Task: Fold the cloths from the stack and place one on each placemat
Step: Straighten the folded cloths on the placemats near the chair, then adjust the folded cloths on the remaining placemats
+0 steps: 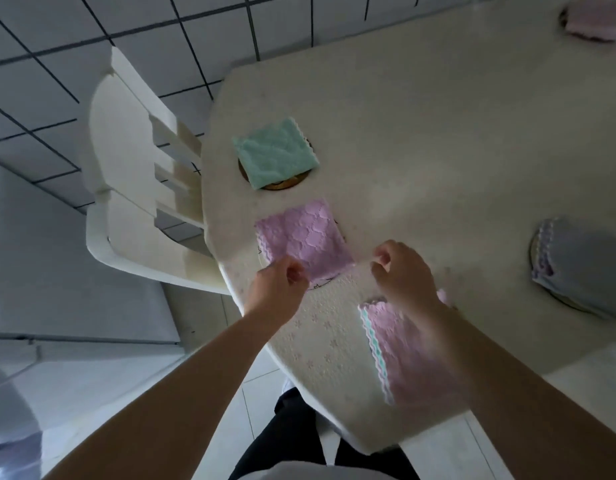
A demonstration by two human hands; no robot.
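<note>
I am watching my left hand [280,277] pinching the near corner of the folded pink textured cloth [301,237], which is lying over a round placemat [320,283] on the cream desk [421,133]. My right hand [402,270] is curling beside its 3 o'clock corner (grip unclear). The pink stack [403,351] is lying at 5 o'clock, a folded mint cloth [277,152] at 12.
</note>
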